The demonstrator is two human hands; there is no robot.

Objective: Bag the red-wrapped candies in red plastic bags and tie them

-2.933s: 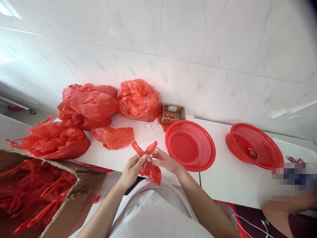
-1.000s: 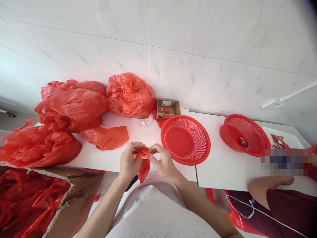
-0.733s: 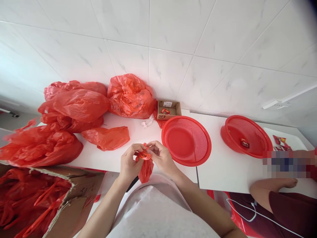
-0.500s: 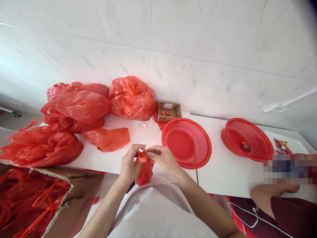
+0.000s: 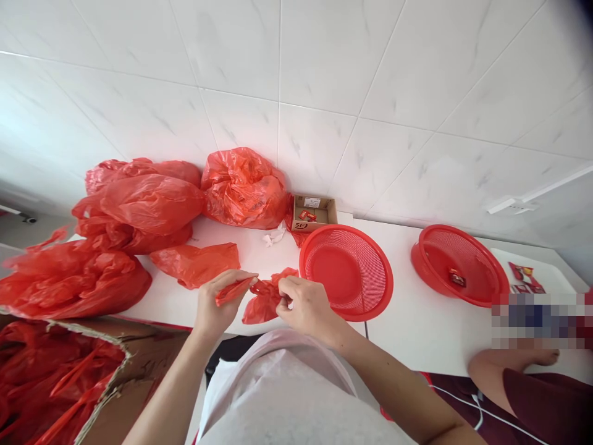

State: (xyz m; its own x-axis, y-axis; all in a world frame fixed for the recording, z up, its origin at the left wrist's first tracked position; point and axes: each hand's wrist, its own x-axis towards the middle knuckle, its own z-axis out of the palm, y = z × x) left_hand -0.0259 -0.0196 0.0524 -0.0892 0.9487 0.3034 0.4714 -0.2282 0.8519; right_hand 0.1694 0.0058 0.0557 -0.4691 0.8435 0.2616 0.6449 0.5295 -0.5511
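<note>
head view, left hand (image 5: 214,307), right hand (image 5: 306,306), angled inward, gripping red bag (image 5: 260,309)

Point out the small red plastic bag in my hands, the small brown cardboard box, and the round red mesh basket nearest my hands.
Small red plastic bag (image 5: 260,310): head view, on its lower body.
Small brown cardboard box (image 5: 301,226): head view, on its front wall.
Round red plastic mesh basket (image 5: 333,272): head view, on its solid bottom.

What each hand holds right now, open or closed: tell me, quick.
Left hand: closed, holding one side of the small bag.
Right hand: closed, pinching the same bag at the other side.
</note>
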